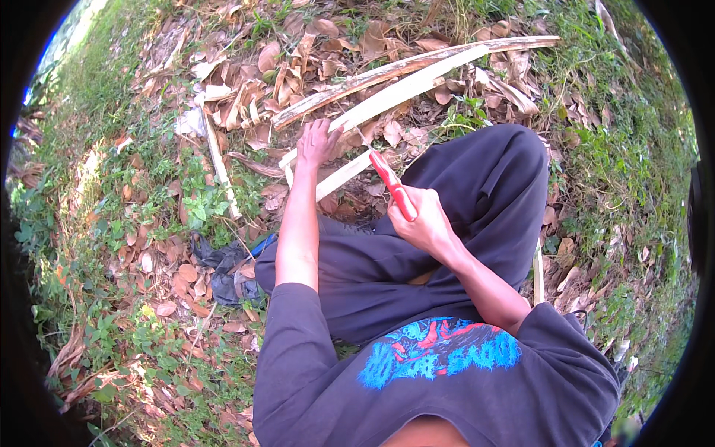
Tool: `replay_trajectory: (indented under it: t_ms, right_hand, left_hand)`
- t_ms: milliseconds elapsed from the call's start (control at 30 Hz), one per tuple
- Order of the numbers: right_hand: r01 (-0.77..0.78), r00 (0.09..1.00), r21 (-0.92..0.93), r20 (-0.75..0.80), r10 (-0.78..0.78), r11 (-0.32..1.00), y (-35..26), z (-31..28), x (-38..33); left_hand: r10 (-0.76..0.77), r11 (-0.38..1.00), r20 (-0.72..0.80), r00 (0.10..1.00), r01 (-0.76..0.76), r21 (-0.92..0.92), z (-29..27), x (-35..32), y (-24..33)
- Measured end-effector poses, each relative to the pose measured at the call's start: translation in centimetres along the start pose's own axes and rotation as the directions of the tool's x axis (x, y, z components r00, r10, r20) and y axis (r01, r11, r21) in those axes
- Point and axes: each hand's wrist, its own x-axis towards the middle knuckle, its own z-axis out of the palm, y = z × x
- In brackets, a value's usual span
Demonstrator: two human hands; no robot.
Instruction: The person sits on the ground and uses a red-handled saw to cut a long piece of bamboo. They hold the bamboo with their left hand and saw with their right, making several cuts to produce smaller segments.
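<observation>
My left hand [316, 143] is closed over the near-left part of a long pale wooden strip [402, 91], which slants up to the right across the leaves. In my right hand [426, 216] is a red-handled tool [395, 188], held in front of my bent knee. Its far end points toward the wood; a thin part beyond the handle is too faint to make out. A shorter pale wooden piece [342, 177] lies between my two hands. Just beyond the long strip lies a bark-covered wooden strip [357, 86], roughly alongside it.
Dry leaves [313, 56] and grass [618, 171] cover the ground. A narrow pale stick [218, 164] lies to the left, with a dark crumpled plastic bag [227, 272] nearer me. My legs [477, 175] are folded close to the work; another pale piece [538, 272] lies at their right.
</observation>
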Motion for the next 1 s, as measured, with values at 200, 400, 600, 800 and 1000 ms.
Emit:
replay_trajectory:
  t_ms: [200, 400, 600, 800, 1000]
  right_hand:
    - [0.045, 0.999, 0.073, -0.024, -0.044, 0.996, -0.5, -1.5, -2.6]
    - [0.039, 0.999, 0.060, -0.026, -0.038, 0.997, 0.2, -0.7, 0.0]
    - [0.100, 0.995, 0.087, -0.022, -0.098, 0.991, -0.3, -2.4, -2.4]
    - [0.074, 0.997, 0.058, 0.008, -0.075, 0.996, -0.1, -1.1, -0.1]
    - [0.098, 0.995, 0.055, -0.014, -0.097, 0.994, 1.2, -1.7, -1.5]
  left_hand:
    - [0.017, 1.000, -0.036, 0.999, -0.017, 0.001, 0.4, -0.3, -0.1]
    - [-0.018, 1.000, 0.021, 1.000, 0.018, -0.002, 0.1, 0.0, 0.4]
    - [-0.007, 0.999, -0.006, 1.000, 0.007, -0.035, 0.5, -0.1, -0.2]
    - [-0.010, 1.000, 0.034, 0.999, 0.010, 0.007, 0.5, 0.0, -0.4]
    - [-0.034, 0.999, 0.049, 0.998, 0.034, 0.003, 0.4, 0.1, 0.1]
